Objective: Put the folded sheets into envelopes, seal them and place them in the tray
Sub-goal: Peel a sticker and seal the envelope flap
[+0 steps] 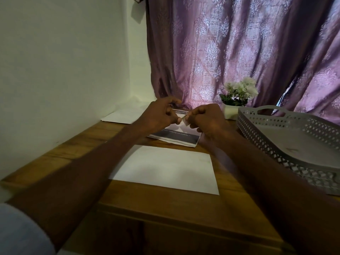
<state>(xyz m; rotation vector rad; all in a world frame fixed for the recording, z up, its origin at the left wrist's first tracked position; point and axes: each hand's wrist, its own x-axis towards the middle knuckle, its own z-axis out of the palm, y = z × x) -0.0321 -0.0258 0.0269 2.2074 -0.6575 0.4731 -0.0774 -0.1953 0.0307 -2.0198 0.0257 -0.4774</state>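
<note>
— Desk (77, 150) first: what lies on it?
— Grey tray (301, 150) at the right edge, 1 white envelope (165, 168) flat in the middle, printed sheets (174, 138) just beyond it.
— And the arms?
— Both reach forward over the envelope, wrists raised above the sheets.
— Hands?
— Left hand (160, 115) and right hand (207, 118) meet, fingers curled, each pinching 1 small scrap (184, 119) between thumb and fingertip. What the scrap is, I cannot tell.

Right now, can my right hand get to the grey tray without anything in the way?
Probably yes. The right hand is busy pinching a small strip, but the grey tray sits just beside it with nothing between.
</note>
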